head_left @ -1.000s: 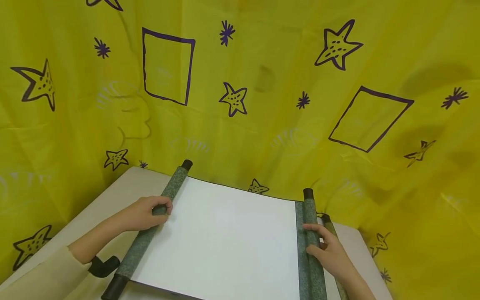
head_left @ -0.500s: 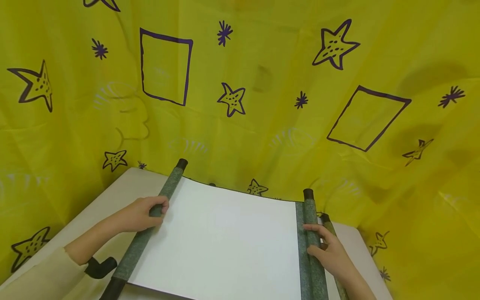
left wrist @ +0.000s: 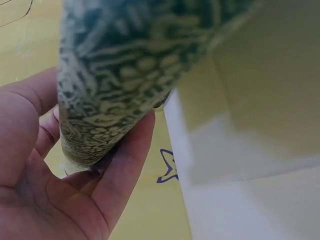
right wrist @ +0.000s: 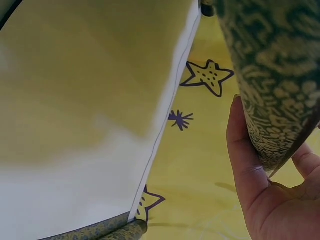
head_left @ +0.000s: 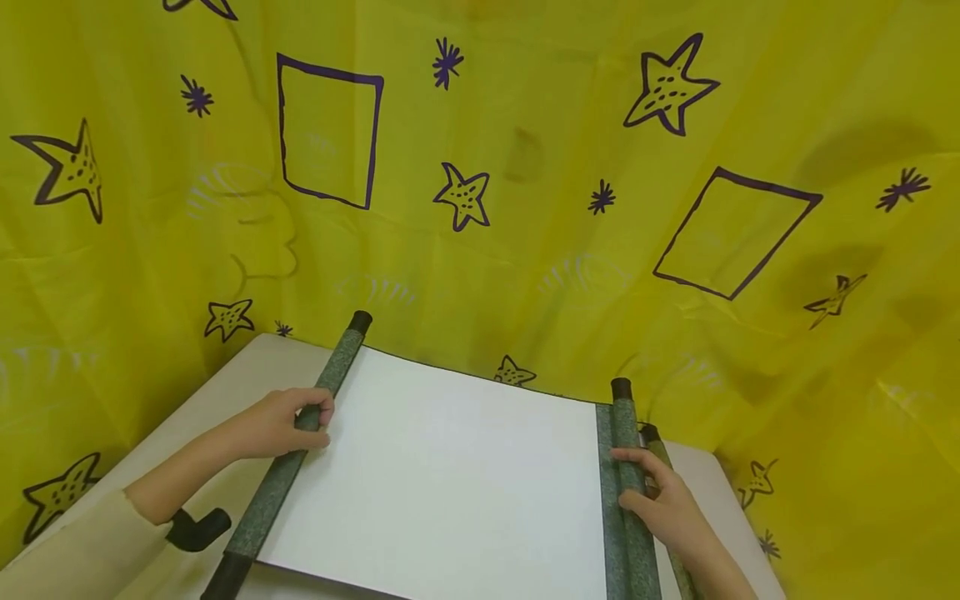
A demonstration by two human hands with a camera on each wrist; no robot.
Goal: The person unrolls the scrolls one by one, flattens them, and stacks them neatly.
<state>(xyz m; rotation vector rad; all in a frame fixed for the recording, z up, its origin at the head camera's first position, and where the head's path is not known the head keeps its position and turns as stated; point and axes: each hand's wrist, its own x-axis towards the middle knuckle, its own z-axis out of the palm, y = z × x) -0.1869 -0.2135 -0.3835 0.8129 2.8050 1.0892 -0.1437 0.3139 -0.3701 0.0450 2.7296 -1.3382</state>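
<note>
An unrolled hanging scroll with a blank white sheet (head_left: 457, 475) spans both hands in the head view. Green patterned fabric covers its rollers, which have black end caps. My left hand (head_left: 281, 423) grips the left roller (head_left: 279, 483), thumb and fingers curled round it. My right hand (head_left: 663, 504) holds the right roller (head_left: 628, 437) between thumb and fingers; a green border strip lies beside that roller. Up close, the left wrist view shows the curled left fingers (left wrist: 125, 165) against the patterned roller (left wrist: 125, 85). In the right wrist view, the roller (right wrist: 275, 85) sits within the right hand (right wrist: 275, 205).
A second, olive-coloured roll (head_left: 660, 450) with a dark cap lies to the right, partly hidden by my right hand. The pale table (head_left: 262, 367) extends past both rollers. Yellow cloth (head_left: 525, 275) with purple stars hangs behind. A black bent piece (head_left: 198, 529) shows under the left wrist.
The rollers have drawn slightly farther apart, the left one shifting left and the right one a little right. Both hands keep their hold, and the head view has shifted slightly.
</note>
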